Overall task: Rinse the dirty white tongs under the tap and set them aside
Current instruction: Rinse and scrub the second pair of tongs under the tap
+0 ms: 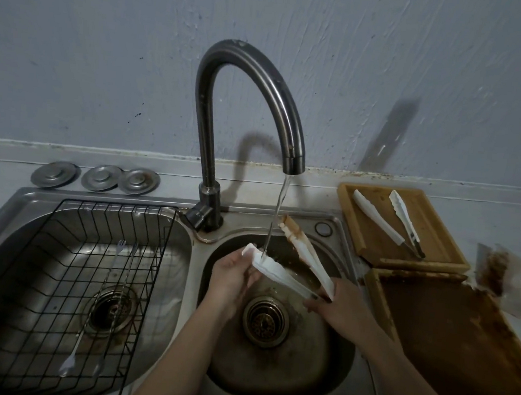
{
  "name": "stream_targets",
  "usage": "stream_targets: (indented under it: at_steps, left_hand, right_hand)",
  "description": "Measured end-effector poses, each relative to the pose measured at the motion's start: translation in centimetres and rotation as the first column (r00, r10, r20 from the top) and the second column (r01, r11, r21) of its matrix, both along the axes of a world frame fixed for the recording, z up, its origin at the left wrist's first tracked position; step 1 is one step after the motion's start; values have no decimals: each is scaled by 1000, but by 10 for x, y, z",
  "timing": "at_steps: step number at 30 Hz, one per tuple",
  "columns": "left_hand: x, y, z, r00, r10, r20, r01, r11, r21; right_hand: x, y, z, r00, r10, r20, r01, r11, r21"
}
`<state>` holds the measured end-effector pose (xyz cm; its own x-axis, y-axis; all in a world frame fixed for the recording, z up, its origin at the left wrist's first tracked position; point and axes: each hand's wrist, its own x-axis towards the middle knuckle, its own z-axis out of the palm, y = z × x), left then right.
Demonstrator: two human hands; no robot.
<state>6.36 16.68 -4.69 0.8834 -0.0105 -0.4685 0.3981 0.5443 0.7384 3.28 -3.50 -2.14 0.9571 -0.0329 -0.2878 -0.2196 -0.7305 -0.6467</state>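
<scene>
White tongs (281,273) are spread open over the right sink basin (273,356). Their upper arm (299,245) is smeared with brown sauce near its tip. The lower arm lies under the water stream from the curved metal tap (254,70). My left hand (233,277) holds the tip end of the lower arm. My right hand (338,305) grips the hinge end at the right of the basin. Water is running.
A wooden tray (450,245) at the right holds a second pair of white tongs (389,224). In front of it lies a sauce-covered board (448,339) and a dirty plastic bag (516,282). The left basin holds a black wire rack (57,274) with long forks (95,309).
</scene>
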Motion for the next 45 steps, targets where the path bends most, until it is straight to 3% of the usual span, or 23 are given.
stream_targets:
  at_steps: [2,6,8,11,14,16,18,20,22,25,30,33,39,45]
  left_hand:
    - [5,-4,0,992,116,41,-121,985,122]
    - [22,-11,3,951,307,-32,-301,945,123]
    - [22,-17,2,966,235,-106,-211,957,197]
    - [10,-26,5,973,-44,-226,88,978,189]
    - [8,-21,7,960,-78,-269,113,987,117]
    - [13,-16,11,979,29,-203,-36,999,-31]
    - [22,-9,11,976,152,-154,-181,963,-200]
    - [24,-3,14,976,160,-146,-202,916,-347]
    - [21,4,14,990,75,-118,-117,904,-412]
    - [13,8,10,997,-62,-36,47,946,-321]
    - [18,6,10,999,-50,20,52,993,-107]
    - [19,1,10,996,-50,70,51,998,-24]
    - [12,-3,3,973,-215,83,167,907,387]
    - [9,-14,8,982,-145,125,90,926,368]
  right_hand:
    - [0,2,-1,1000,12,15,-12,999,-35]
    - [-1,9,-4,999,27,47,-24,998,-64]
    - [0,9,-3,999,9,53,-6,998,-57]
    - [1,6,-2,999,27,33,-25,997,-66]
    - [0,8,-2,998,63,6,-63,996,-60]
    - [-3,12,-3,998,54,-21,-53,998,26]
    - [-7,16,-5,995,-3,-104,27,971,237]
    - [-10,17,-5,964,-27,-263,156,862,482]
    - [-9,12,-2,886,32,-463,314,694,648]
    - [-4,3,0,744,139,-654,501,532,683]
    - [-1,6,3,695,141,-705,644,314,698]
    - [1,9,4,697,148,-702,652,278,705]
    - [3,12,5,701,170,-693,636,291,715]
    - [7,22,1,714,117,-691,643,283,712]
